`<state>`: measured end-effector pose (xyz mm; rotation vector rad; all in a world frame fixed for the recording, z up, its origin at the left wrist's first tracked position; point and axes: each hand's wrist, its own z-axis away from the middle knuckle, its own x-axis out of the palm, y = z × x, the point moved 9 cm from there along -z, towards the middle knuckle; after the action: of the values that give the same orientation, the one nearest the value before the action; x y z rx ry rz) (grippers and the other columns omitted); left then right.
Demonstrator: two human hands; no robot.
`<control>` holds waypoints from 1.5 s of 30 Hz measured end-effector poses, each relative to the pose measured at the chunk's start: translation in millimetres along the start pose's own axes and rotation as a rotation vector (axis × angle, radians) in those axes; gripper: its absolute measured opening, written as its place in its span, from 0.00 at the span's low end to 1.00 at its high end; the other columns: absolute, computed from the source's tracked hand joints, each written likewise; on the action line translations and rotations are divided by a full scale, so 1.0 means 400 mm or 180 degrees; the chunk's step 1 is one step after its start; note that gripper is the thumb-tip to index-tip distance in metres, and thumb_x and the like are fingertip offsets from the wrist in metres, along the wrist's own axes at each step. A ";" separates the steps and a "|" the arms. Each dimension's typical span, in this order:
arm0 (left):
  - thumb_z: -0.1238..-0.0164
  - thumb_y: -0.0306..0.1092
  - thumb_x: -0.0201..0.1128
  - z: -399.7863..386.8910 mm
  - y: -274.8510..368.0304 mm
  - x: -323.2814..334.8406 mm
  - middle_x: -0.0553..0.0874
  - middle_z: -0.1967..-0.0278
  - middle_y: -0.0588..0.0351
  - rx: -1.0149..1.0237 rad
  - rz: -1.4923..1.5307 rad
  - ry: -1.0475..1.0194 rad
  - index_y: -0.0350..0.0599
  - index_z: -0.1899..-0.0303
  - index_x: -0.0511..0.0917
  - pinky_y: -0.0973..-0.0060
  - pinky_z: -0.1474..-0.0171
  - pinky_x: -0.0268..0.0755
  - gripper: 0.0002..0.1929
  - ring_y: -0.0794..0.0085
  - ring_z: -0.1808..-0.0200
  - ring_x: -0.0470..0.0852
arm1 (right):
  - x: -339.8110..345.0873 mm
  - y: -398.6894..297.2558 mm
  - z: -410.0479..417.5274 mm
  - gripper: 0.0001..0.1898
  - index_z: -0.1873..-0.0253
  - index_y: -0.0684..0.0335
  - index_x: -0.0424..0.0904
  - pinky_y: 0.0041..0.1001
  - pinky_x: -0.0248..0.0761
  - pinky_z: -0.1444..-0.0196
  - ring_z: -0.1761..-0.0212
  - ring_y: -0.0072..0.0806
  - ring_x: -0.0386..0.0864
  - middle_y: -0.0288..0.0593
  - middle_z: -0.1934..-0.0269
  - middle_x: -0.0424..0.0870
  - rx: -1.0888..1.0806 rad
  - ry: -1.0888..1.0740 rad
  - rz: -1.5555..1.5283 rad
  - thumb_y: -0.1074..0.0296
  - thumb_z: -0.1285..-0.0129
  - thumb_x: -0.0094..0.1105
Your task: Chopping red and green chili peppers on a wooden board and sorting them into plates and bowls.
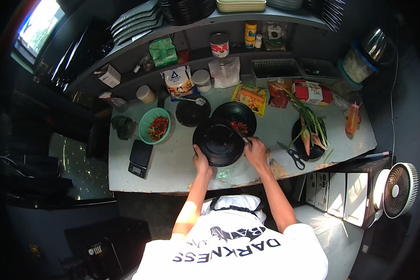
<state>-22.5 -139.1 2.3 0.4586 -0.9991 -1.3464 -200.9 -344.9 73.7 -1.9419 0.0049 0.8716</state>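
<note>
My left hand (202, 161) grips the lower left rim of a black plate (218, 141), which looks tilted or upturned and overlaps a second black plate (232, 108) behind it. Chopped red pieces (241, 126) lie on that second plate. In my right hand (256, 152) is a knife (240, 133), its blade over the edges of both plates, near the red pieces. A few small bits stick to the nearer plate. To the left, a green bowl (144, 126) holds chopped red and green pieces. A dark round board or pan (192, 113) with a spoon (196, 100) on it lies behind.
A kitchen scale (140, 157) lies at left. Scissors (295, 158) and a black plate with spring onions (311, 131) are at right, near a sauce bottle (352, 119). Food packets, jars and a plastic basket (276, 70) line the back below shelves. A fan (395, 190) stands at far right.
</note>
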 end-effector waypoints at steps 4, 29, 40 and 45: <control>0.18 0.62 0.54 0.022 0.035 -0.007 0.85 0.41 0.42 0.0033 0.0089 0.0072 0.23 0.35 0.71 0.62 0.39 0.83 0.39 0.60 0.42 0.86 | 0.023 0.101 -0.028 0.17 0.42 0.70 0.83 0.45 0.78 0.52 0.59 0.60 0.86 0.61 0.63 0.88 0.0513 0.0079 -0.0097 0.73 0.33 0.57; 0.11 0.51 0.49 0.034 0.023 -0.505 0.88 0.46 0.50 0.0240 0.0077 0.0912 0.29 0.38 0.79 0.66 0.39 0.77 0.28 0.66 0.44 0.84 | 0.014 0.128 0.221 0.13 0.62 0.60 0.77 0.21 0.52 0.79 0.81 0.11 0.61 0.23 0.78 0.66 0.1295 -0.0153 -0.1459 0.60 0.21 0.61; 0.27 0.22 0.63 0.019 0.474 -0.417 0.90 0.63 0.43 0.2744 -0.2821 0.1176 0.32 0.53 0.87 0.63 0.50 0.80 0.08 0.54 0.58 0.89 | 0.065 0.012 0.290 0.22 0.75 0.61 0.70 0.26 0.53 0.77 0.79 0.16 0.63 0.28 0.83 0.66 0.1909 -0.0444 -0.1293 0.62 0.25 0.64; 0.29 0.22 0.65 -0.244 0.703 -0.344 0.91 0.66 0.43 0.2783 -0.2391 0.0757 0.28 0.61 0.87 0.64 0.65 0.80 0.05 0.61 0.70 0.91 | 0.040 -0.080 0.283 0.19 0.72 0.62 0.74 0.23 0.56 0.79 0.81 0.16 0.68 0.30 0.81 0.72 0.1923 -0.0034 -0.1588 0.63 0.22 0.61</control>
<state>232.8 26.6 124.1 1.7462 -1.2394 -1.3772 -242.0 -234.6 58.3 -1.2862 -0.1935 0.4696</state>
